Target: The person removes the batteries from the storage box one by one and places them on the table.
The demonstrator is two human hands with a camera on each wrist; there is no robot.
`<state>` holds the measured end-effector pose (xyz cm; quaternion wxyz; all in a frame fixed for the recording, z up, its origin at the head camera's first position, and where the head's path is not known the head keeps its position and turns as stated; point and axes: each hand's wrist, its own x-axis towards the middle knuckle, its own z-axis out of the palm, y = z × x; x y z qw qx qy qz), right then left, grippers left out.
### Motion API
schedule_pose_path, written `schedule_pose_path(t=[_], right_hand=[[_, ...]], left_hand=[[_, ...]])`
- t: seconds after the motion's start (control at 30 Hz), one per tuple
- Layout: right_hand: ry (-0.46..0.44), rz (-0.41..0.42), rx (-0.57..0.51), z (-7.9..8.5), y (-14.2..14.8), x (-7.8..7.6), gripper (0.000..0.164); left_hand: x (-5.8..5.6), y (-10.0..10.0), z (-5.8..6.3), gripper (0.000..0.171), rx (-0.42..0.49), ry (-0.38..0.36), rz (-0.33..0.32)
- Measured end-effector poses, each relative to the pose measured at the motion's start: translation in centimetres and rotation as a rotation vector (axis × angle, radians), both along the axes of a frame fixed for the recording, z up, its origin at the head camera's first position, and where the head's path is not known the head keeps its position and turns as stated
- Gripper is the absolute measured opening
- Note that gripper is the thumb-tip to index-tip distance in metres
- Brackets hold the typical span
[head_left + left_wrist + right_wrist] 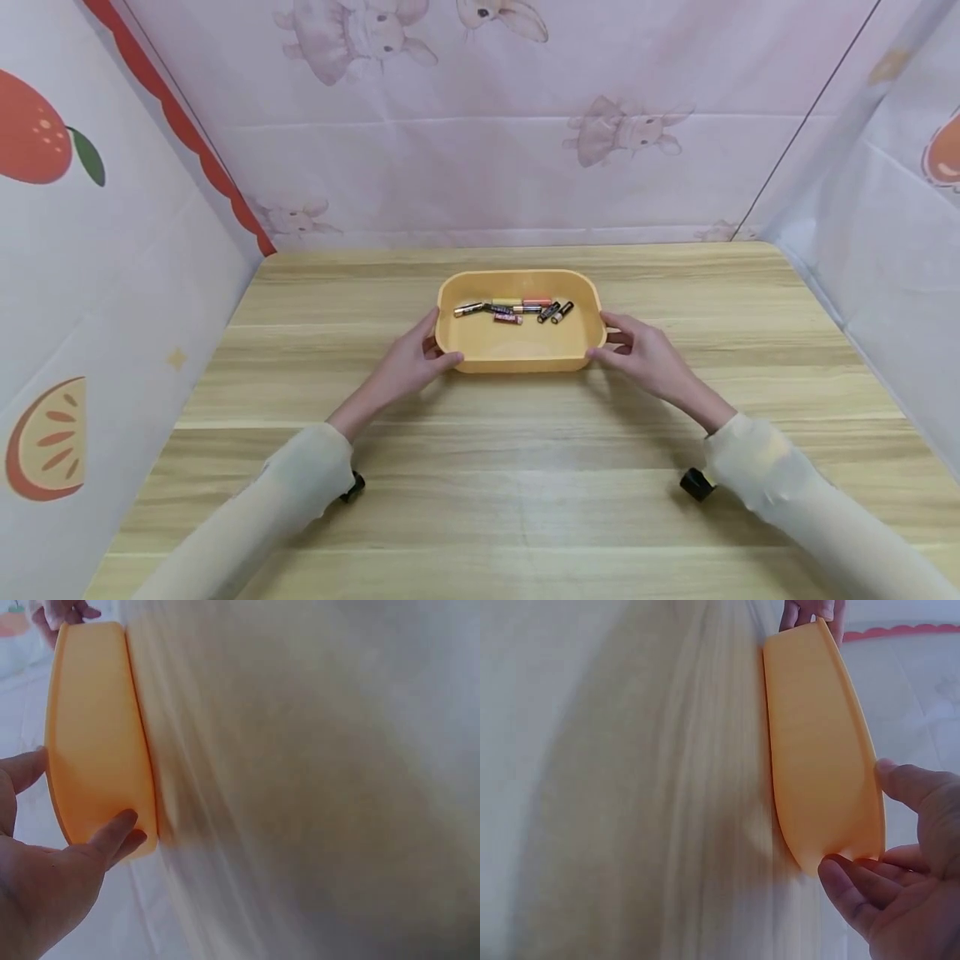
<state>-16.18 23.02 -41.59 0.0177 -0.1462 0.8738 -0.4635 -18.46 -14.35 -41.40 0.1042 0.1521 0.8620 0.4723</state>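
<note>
An orange-yellow plastic basin (525, 343) with rounded corners rests on the table toward its far side. Several small batteries (507, 318) lie in it along the middle, some black and gold, others red or yellow. My left hand (408, 357) grips the basin's left end, its thumb at the near corner and its fingers along the side. At the opposite end my right hand (643, 354) holds on in the same way. Both wrist views show the basin's smooth outer wall (97, 727) between the two hands; the batteries are hidden there.
The wood-grain table (525, 467) stretches around the basin. Behind it hangs a pink cloth (480, 183) printed with rabbits, and white fruit-printed cloths (150, 275) close off the sides. Small black devices (697, 484) sit under both sleeve cuffs.
</note>
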Motion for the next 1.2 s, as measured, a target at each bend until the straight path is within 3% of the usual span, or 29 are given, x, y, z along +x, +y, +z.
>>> schedule_pose_path(t=[0.43, 0.8, 1.2], right_hand=[[0.081, -0.011, 0.026, -0.3, -0.2, 3.3, 0.062], [0.116, 0.031, 0.018, -0.2, -0.6, 5.8, 0.062], [0.141, 0.058, -0.006, 0.1, -1.1, 8.6, 0.057]], left_hand=[[4.0, -0.1, -0.1, 0.095, 0.117, -0.032, 0.0], [6.8, -0.6, 0.2, 0.095, 0.088, -0.065, 0.034], [9.7, -1.2, 0.4, 0.095, 0.114, -0.112, 0.073]])
